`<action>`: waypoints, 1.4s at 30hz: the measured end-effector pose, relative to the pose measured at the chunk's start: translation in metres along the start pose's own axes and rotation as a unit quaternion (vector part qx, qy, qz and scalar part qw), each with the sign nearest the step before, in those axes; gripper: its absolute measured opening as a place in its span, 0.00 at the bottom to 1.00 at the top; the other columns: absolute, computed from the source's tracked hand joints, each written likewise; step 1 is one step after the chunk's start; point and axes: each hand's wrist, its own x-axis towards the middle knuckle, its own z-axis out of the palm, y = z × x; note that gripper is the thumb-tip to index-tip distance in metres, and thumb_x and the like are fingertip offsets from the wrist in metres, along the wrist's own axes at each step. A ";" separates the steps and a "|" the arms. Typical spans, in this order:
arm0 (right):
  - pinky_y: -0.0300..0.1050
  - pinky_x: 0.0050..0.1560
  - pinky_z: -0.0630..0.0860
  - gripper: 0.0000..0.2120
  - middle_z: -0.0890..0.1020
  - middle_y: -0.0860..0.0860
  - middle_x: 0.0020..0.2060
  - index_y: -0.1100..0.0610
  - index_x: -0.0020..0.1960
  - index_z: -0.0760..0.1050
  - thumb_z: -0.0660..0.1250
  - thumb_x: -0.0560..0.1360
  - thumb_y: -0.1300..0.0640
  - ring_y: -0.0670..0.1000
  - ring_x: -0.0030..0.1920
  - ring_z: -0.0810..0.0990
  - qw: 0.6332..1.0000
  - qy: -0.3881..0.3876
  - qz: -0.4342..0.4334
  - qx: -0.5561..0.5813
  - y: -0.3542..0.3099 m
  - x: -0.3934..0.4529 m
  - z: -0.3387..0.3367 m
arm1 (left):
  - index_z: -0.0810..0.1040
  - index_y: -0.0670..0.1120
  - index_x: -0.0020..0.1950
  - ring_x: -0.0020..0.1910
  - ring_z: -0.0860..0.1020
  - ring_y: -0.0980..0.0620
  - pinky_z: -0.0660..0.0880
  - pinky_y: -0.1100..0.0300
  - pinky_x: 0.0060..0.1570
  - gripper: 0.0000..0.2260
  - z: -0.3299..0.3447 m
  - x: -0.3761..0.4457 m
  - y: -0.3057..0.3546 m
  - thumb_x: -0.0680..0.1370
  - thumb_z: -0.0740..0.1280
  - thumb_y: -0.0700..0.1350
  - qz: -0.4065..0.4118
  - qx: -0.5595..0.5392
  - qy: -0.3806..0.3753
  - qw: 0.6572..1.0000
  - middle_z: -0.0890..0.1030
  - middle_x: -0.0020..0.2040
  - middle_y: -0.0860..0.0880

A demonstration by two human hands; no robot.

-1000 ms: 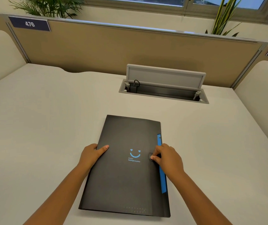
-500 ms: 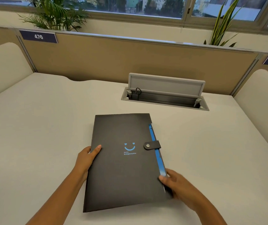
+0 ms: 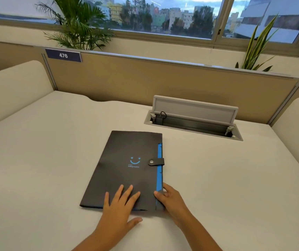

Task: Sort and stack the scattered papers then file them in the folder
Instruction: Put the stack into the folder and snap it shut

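A black folder (image 3: 127, 165) with a blue smiley print and a blue right edge lies closed on the white desk, its snap strap (image 3: 155, 162) fastened. My left hand (image 3: 120, 207) lies flat with straight fingers on the folder's near part. My right hand (image 3: 171, 201) holds the folder's near right corner, thumb on the blue edge and fingers curled at its side. No loose papers are in view.
An open cable tray (image 3: 193, 122) with a raised grey lid is sunk into the desk (image 3: 36, 160) behind the folder. A tan partition (image 3: 145, 78) with the sign 476 (image 3: 63, 55) closes the far edge. Padded dividers stand at both sides.
The strap was pressed shut, then my right hand slid down to the near right corner. My left hand moved from the left edge onto the folder's near part. The camera tilted up.
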 end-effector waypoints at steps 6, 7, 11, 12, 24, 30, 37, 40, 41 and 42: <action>0.38 0.25 0.75 0.04 0.82 0.43 0.28 0.43 0.42 0.79 0.65 0.73 0.46 0.44 0.25 0.79 0.986 0.073 -0.059 -0.135 -0.004 0.008 -0.005 | 0.78 0.53 0.60 0.59 0.78 0.47 0.38 0.52 0.71 0.30 0.010 0.016 -0.033 0.80 0.37 0.56 -0.071 -0.005 -0.024 0.997 0.80 0.59 0.52; 0.38 0.26 0.75 0.05 0.81 0.44 0.26 0.43 0.39 0.78 0.66 0.73 0.46 0.43 0.24 0.77 0.982 0.083 -0.074 -0.153 -0.001 0.008 -0.007 | 0.77 0.53 0.61 0.60 0.78 0.47 0.39 0.52 0.71 0.29 0.010 0.021 -0.039 0.80 0.37 0.56 -0.079 -0.010 -0.036 0.996 0.80 0.60 0.52; 0.34 0.38 0.71 0.11 0.79 0.47 0.32 0.45 0.36 0.78 0.64 0.73 0.43 0.42 0.32 0.75 0.945 0.077 -0.148 -0.282 0.013 0.011 -0.006 | 0.76 0.53 0.62 0.63 0.75 0.46 0.41 0.50 0.69 0.29 0.008 0.046 -0.057 0.79 0.39 0.58 -0.085 -0.013 -0.022 0.996 0.78 0.62 0.53; 0.33 0.38 0.69 0.12 0.78 0.46 0.32 0.46 0.36 0.79 0.63 0.74 0.42 0.41 0.33 0.74 0.930 0.072 -0.164 -0.321 0.015 0.011 -0.005 | 0.76 0.53 0.62 0.64 0.74 0.45 0.42 0.50 0.69 0.29 0.008 0.053 -0.060 0.79 0.39 0.59 -0.094 -0.011 -0.006 0.995 0.78 0.63 0.52; 0.30 0.44 0.66 0.21 0.69 0.43 0.30 0.50 0.37 0.75 0.55 0.72 0.34 0.37 0.35 0.69 0.895 0.023 -0.114 -0.431 0.002 0.020 -0.002 | 0.79 0.40 0.46 0.35 0.78 0.45 0.76 0.55 0.32 0.27 0.009 0.100 -0.074 0.79 0.44 0.54 -0.194 -0.074 0.146 0.967 0.79 0.39 0.43; 0.24 0.39 0.64 0.20 0.72 0.29 0.37 0.42 0.32 0.69 0.50 0.65 0.27 0.34 0.35 0.72 0.892 0.040 -0.112 -0.437 0.019 0.027 -0.001 | 0.78 0.34 0.55 0.59 0.76 0.36 0.78 0.46 0.48 0.16 0.025 0.131 -0.091 0.70 0.72 0.41 -0.214 -0.125 0.152 0.957 0.79 0.56 0.35; 0.22 0.38 0.63 0.13 0.70 0.28 0.33 0.39 0.33 0.68 0.54 0.69 0.33 0.29 0.33 0.69 0.886 0.067 -0.165 -0.428 0.019 0.028 -0.005 | 0.57 0.42 0.74 0.76 0.52 0.45 0.53 0.51 0.72 0.28 0.036 0.172 -0.121 0.78 0.57 0.53 -0.198 -0.106 0.096 0.970 0.56 0.76 0.43; 0.27 0.39 0.65 0.15 0.74 0.35 0.33 0.47 0.42 0.71 0.58 0.71 0.37 0.36 0.33 0.71 0.908 0.065 -0.170 -0.378 0.016 0.024 -0.005 | 0.56 0.42 0.74 0.76 0.50 0.45 0.52 0.51 0.73 0.28 0.033 0.188 -0.131 0.78 0.56 0.54 -0.186 -0.088 0.070 0.976 0.53 0.77 0.44; 0.28 0.39 0.65 0.18 0.75 0.42 0.33 0.53 0.41 0.74 0.59 0.72 0.38 0.39 0.33 0.71 0.909 0.072 -0.171 -0.372 0.015 0.024 -0.007 | 0.56 0.42 0.74 0.76 0.50 0.45 0.51 0.51 0.73 0.28 0.033 0.192 -0.134 0.78 0.56 0.55 -0.187 -0.086 0.063 0.977 0.53 0.77 0.45; 0.28 0.40 0.66 0.20 0.75 0.48 0.34 0.56 0.39 0.77 0.60 0.73 0.40 0.41 0.33 0.71 0.911 0.072 -0.168 -0.370 0.013 0.024 -0.009 | 0.56 0.42 0.74 0.76 0.50 0.45 0.51 0.51 0.73 0.28 0.033 0.195 -0.137 0.78 0.56 0.55 -0.188 -0.086 0.053 0.977 0.53 0.77 0.45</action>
